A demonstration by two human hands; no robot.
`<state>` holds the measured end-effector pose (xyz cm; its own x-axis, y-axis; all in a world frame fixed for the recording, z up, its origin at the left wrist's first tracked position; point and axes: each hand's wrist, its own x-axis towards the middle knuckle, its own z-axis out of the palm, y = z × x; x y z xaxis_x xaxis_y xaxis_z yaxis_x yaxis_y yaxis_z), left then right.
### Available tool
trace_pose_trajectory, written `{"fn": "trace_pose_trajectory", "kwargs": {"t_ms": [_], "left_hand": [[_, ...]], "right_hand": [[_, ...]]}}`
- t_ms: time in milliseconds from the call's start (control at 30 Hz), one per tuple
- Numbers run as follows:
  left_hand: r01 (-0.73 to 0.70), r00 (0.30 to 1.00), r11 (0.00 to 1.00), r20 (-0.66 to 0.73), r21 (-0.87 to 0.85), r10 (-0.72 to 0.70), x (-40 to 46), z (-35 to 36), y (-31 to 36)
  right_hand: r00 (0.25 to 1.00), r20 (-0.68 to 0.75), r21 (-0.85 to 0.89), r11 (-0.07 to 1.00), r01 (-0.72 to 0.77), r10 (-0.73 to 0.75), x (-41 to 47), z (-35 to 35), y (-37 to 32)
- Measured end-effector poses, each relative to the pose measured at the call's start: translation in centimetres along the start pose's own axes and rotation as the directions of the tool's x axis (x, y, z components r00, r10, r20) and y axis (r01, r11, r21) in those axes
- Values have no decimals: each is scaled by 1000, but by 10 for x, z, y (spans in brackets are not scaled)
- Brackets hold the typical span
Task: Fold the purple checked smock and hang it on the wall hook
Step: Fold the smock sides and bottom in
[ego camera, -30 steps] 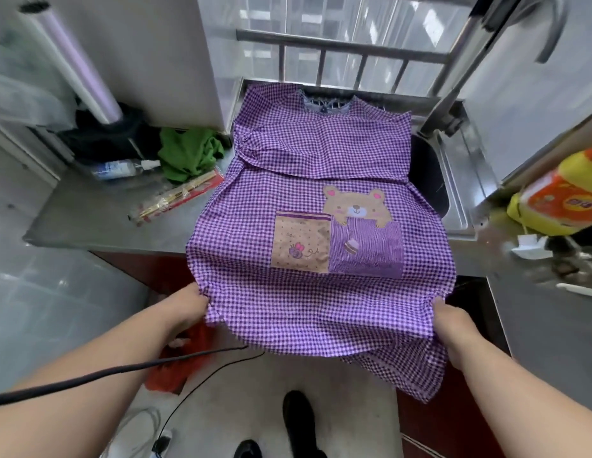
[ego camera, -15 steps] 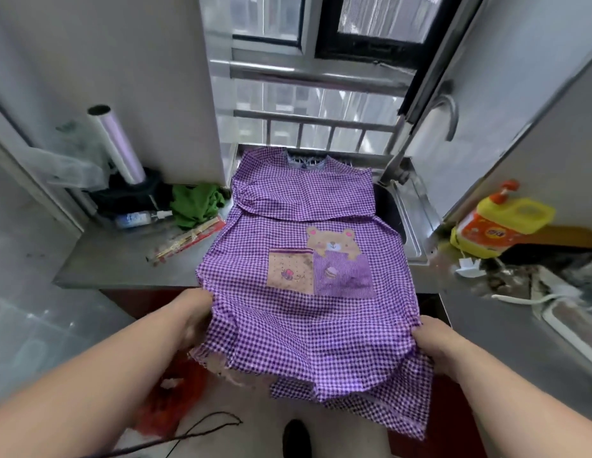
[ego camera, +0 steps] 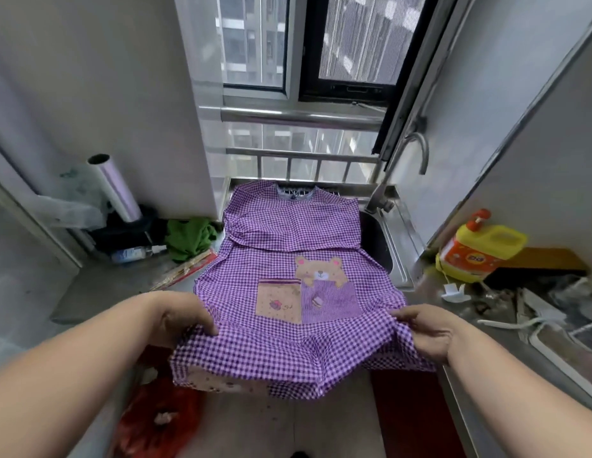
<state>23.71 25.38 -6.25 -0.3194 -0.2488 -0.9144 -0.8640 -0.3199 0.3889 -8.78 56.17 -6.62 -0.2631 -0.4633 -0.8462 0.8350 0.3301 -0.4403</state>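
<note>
Smock (ego camera: 288, 259) lies front-up across the counter (ego camera: 106, 289) and sink (ego camera: 398, 256), collar toward the window, hem overhanging the counter's front edge. Left hand (ego camera: 180, 317) and right hand (ego camera: 426, 330) each pinch a lower side of the cloth, apparently to carry the hem up toward the collar for a fold. Green cloth (ego camera: 188, 238) sits at the counter's back; detergent bottle (ego camera: 479, 251) stands beyond the sink, well apart.

head-worn, looking down, near counter (ego camera: 99, 292)
</note>
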Motion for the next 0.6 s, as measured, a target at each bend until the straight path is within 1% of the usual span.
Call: {"fn": "trace_pose_trajectory", "kwargs": {"t_ms": [67,100,133,167,200,233,267,300,333,367,400,467,500,533,567,600], "left_hand": [[1,1000,999,-11,55,0,0,-7,3],[19,1000,997,-16,72,-18,1,-12,4],[40,999,994,-40,98,-36,6,-17,4],[58,995,991,-91,123,-47,8,-20,5],[53,990,987,-135,152,-32,14,-24,4],[38,980,980,-200,193,2,14,-24,5],[4,968,975,-246,223,53,15,-23,7],[-24,954,963,-283,268,103,13,-21,10],[-45,927,942,-336,333,163,16,-22,11],[-51,906,921,-370,385,205,15,-24,13],[-56,892,909,-389,414,232,22,-27,13],[-108,899,936,-369,335,236,32,-35,12],[-117,915,960,-348,255,204,29,-40,12],[-103,940,979,-304,177,154,23,-41,13],[-82,960,992,-258,100,105,13,-37,18],[-59,977,997,-202,55,69,6,-36,22]], "right_hand": [[1000,-12,35,999,28,-27,4,0,-6],[996,-52,8,997,72,-71,7,0,-10],[983,-120,-71,989,132,-140,14,-2,-13],[947,-208,-236,952,193,-243,19,-3,-16],[900,-242,-442,867,231,-363,22,-4,-18],[856,-228,-655,724,218,-464,21,-3,-17],[829,-167,-820,541,184,-535,17,-1,-16],[826,-118,-904,404,141,-552,13,0,-14],[844,-100,-931,348,107,-527,13,1,-13],[859,-132,-939,340,51,-494,16,1,-13],[871,-167,-935,354,9,-463,19,1,-13],[879,-276,-856,515,-40,-390,18,4,-13],[909,-301,-792,607,-69,-289,14,9,-12],[931,-302,-679,732,-60,-203,11,9,-13],[949,-288,-559,827,-58,-128,3,8,-13],[971,-235,-476,877,-73,-47,-4,10,-14]]}}
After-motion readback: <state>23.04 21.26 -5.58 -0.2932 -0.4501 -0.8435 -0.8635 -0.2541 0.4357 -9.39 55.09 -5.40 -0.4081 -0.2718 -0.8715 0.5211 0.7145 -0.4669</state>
